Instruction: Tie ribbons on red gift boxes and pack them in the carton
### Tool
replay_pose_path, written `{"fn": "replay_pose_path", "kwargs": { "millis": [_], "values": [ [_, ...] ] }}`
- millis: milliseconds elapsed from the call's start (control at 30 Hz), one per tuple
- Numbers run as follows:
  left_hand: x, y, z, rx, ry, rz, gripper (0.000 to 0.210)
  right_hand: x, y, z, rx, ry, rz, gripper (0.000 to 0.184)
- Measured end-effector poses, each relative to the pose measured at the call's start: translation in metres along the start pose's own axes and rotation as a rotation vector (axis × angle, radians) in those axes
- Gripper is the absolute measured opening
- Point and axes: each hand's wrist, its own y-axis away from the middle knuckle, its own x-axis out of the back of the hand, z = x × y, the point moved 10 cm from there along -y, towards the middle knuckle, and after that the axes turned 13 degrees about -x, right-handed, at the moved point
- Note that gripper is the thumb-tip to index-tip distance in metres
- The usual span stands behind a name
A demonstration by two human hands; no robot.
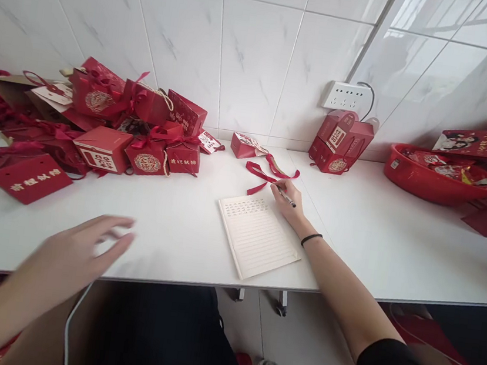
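Notepad (258, 240) near table edge (187, 283), left hand (80, 245) apparently over open surface (171, 227)

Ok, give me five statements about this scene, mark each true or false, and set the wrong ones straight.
1. The right hand holds a pen. True.
2. The lined notebook has writing on its upper lines. True.
3. The left hand is pressing on the notebook. False: it is apart from the notebook, off to the left, holding nothing that can be seen.
4. A white socket panel is on the tiled wall. True.
5. The red basin stands left of the notebook. False: it stands to the right.
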Motion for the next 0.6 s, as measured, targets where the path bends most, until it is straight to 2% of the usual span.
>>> {"fn": "replay_pose_path", "kwargs": {
  "millis": [100,167,233,300,333,467,600],
  "values": [
    [-0.071,-0.083,0.042,-0.116,0.052,-0.130,0.017,0.003,-0.001,0.018,-0.119,-0.098,0.093,0.019],
    [-0.108,-0.125,0.066,-0.239,0.083,-0.103,0.017,0.003,-0.002,0.024,-0.177,-0.138,0.103,0.018],
    [-0.128,-0.150,0.070,-0.259,0.167,0.016,0.019,0.003,-0.004,0.026,-0.213,-0.162,0.075,0.018],
    [-0.142,-0.158,0.067,-0.280,0.259,0.070,0.020,0.004,-0.004,0.027,-0.251,-0.221,0.035,0.021],
    [-0.147,-0.158,0.067,-0.317,0.286,0.059,0.020,0.005,-0.004,0.026,-0.267,-0.264,0.015,0.022],
    [-0.162,-0.149,0.075,-0.496,0.253,-0.106,0.018,-0.002,0.005,0.007,-0.299,-0.464,-0.082,0.014],
    [-0.179,-0.147,0.070,-0.457,0.201,-0.271,0.020,-0.036,0.033,-0.024,-0.411,-0.621,-0.281,0.016]
  ]
}}
